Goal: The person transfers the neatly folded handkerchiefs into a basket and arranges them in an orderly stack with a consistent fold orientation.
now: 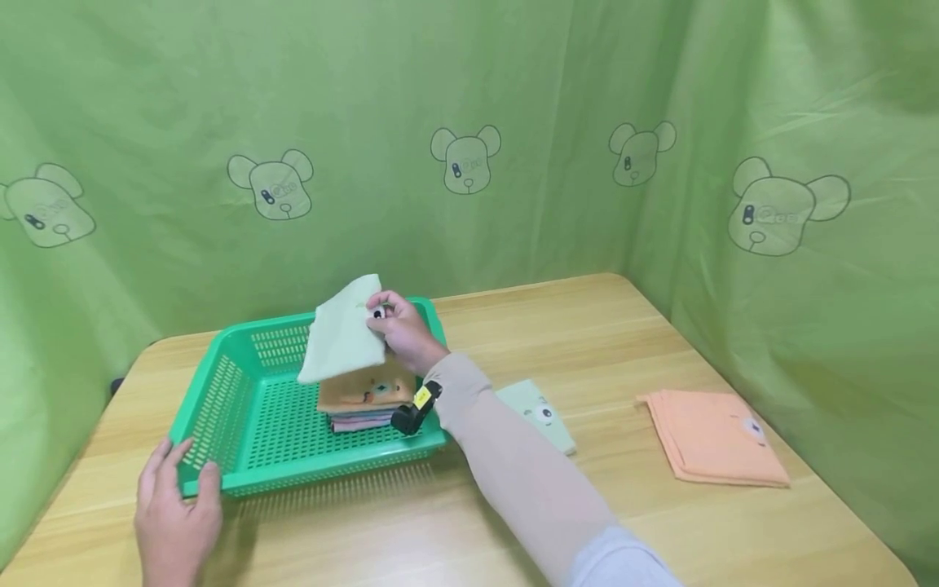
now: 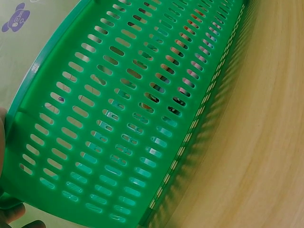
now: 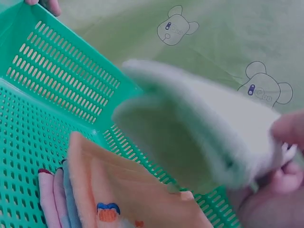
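A pale green folded towel [image 1: 343,336] is raised over the green plastic basket [image 1: 253,483], pinched at its right edge between the thumb and fingers of my right hand [image 1: 407,330]. Below it, inside the basket, lies a stack of folded towels: an orange one [image 3: 128,190] on top, with blue and pink ones [image 3: 50,194] underneath. My left hand [image 1: 176,518] grips the basket's near left corner, thumb and fingers on either side of the rim. In the right wrist view the raised towel is blurred, its folded layers hanging apart.
Right of the basket, partly behind my right forearm, a light green folded towel [image 1: 539,414] lies on the wooden table [image 1: 557,326]. A peach folded towel [image 1: 719,440] lies farther right. Green curtains [image 1: 543,212] with bear drawings enclose the table's back and sides.
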Action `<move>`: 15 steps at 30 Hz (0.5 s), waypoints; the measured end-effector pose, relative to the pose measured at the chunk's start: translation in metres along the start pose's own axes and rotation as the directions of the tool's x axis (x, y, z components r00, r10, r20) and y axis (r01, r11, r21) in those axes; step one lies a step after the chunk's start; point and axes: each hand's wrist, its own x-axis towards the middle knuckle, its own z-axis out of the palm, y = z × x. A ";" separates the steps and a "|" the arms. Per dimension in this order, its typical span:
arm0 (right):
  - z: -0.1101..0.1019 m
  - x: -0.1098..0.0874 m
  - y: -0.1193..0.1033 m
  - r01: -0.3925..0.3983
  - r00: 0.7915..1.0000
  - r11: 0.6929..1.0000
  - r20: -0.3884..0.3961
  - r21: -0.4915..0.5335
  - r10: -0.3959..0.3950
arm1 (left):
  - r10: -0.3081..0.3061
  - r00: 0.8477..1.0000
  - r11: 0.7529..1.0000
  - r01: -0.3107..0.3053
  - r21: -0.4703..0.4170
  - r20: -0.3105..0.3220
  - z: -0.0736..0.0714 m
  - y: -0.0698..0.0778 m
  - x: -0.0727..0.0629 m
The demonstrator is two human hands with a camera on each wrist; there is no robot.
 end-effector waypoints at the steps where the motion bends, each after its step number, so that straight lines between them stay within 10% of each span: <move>1: -0.001 0.000 0.001 -0.012 1.000 1.000 -0.015 -0.027 0.012 | -0.002 1.000 1.000 0.002 0.000 0.002 0.000 0.000 0.000; 15: -0.010 -0.002 0.010 -0.219 0.957 0.845 -0.276 -0.488 0.088 | -0.015 1.000 1.000 0.015 -0.007 0.013 -0.001 0.001 -0.001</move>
